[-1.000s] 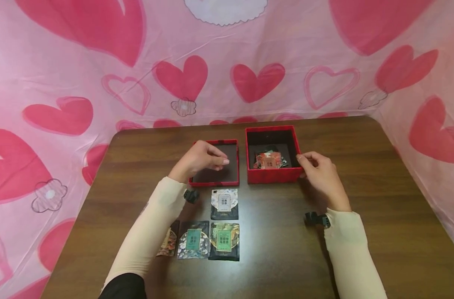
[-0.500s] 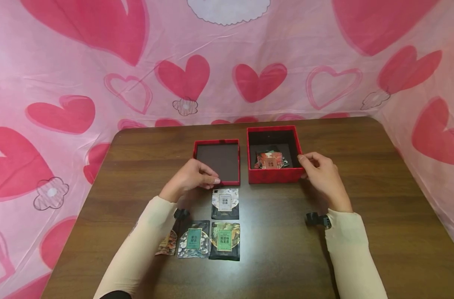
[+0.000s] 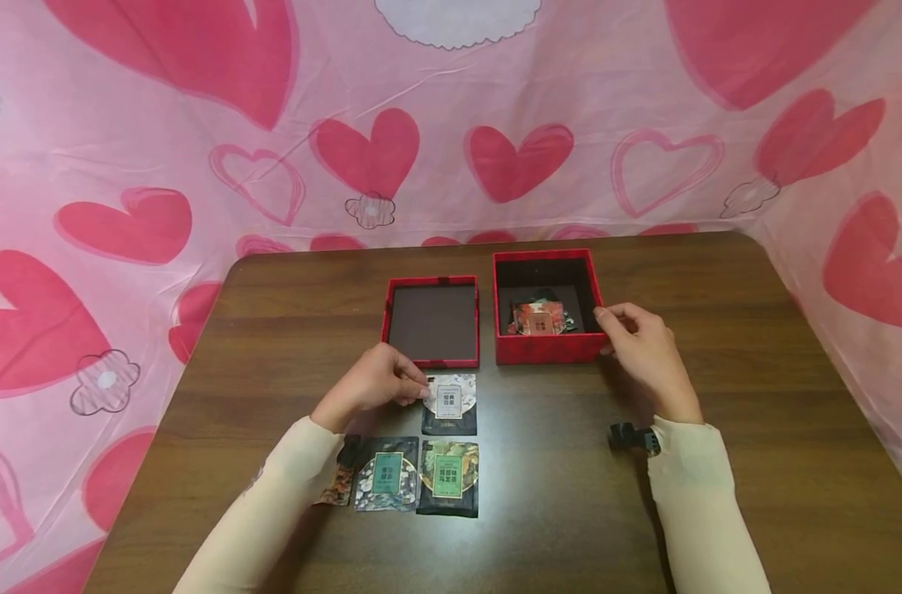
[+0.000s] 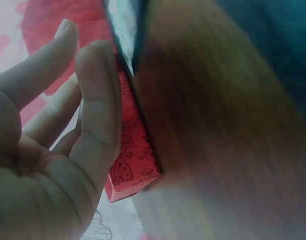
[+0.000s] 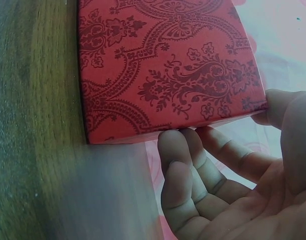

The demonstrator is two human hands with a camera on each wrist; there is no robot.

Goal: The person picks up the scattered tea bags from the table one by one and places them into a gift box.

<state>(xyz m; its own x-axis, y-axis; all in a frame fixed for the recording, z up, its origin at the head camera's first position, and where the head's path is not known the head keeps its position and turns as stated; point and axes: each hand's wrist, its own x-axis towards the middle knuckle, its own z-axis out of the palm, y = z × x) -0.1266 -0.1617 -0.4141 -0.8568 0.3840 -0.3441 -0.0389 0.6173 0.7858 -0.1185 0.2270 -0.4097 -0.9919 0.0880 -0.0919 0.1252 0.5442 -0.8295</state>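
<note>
A square red box point(image 3: 547, 351) with a dark inside stands at the back of the table, an orange-red tea sachet point(image 3: 538, 316) on top of others in it. My right hand point(image 3: 647, 351) grips its right wall, thumb at the rim and fingers against the outside; the patterned box wall point(image 5: 178, 70) fills much of the right wrist view. My left hand point(image 3: 376, 381) is at the upper left corner of a white-and-black tea sachet point(image 3: 451, 404). In the left wrist view its thumb and fingers point(image 4: 96, 75) are apart, with nothing seen between them.
The shallow red lid point(image 3: 432, 323) lies inside up, left of the box. Nearer me a row holds a green sachet point(image 3: 447, 478), a teal-labelled one point(image 3: 386, 476) and an orange one point(image 3: 337, 485) partly behind my left sleeve. A heart-patterned cloth point(image 3: 517, 165) hangs behind the table.
My left hand has come down toward me from over the lid to the white sachet's corner. The right hand has kept its grip on the box wall.
</note>
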